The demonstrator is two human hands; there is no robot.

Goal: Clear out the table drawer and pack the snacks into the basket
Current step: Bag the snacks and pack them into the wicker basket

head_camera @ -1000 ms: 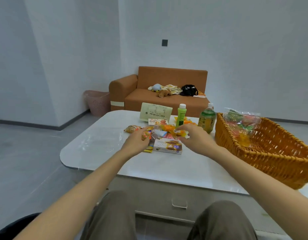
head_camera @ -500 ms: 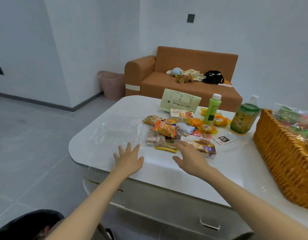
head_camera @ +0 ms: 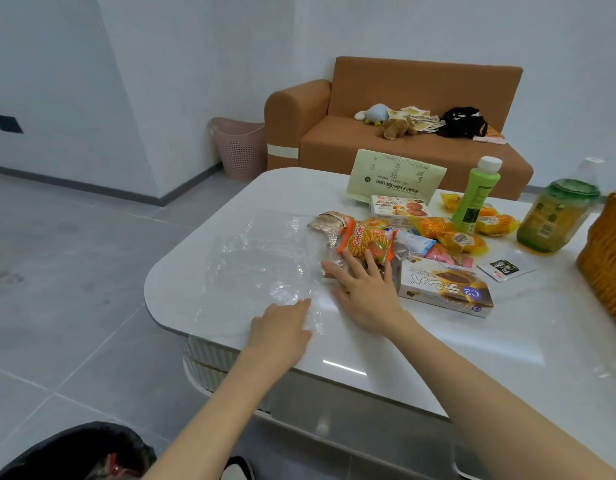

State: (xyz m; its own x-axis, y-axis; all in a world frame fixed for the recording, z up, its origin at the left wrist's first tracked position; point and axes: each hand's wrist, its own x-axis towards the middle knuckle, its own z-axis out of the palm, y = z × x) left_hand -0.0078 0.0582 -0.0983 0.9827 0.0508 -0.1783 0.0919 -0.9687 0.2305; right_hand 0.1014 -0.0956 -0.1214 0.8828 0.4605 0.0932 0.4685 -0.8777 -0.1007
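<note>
left hand (head_camera: 282, 329) flat on clear bag (head_camera: 261, 258); right hand (head_camera: 363, 292) splayed on snacks (head_camera: 365, 242); C2 box (head_camera: 445, 289).

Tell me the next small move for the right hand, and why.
Probably the right hand should curl round the brown packet under its fingers and lift it. It lies open, fingers spread, on that packet beside the orange snack packet, while the left hand touches the clear plastic bag at its near edge. The wicker basket stands at the right of the table.
</note>
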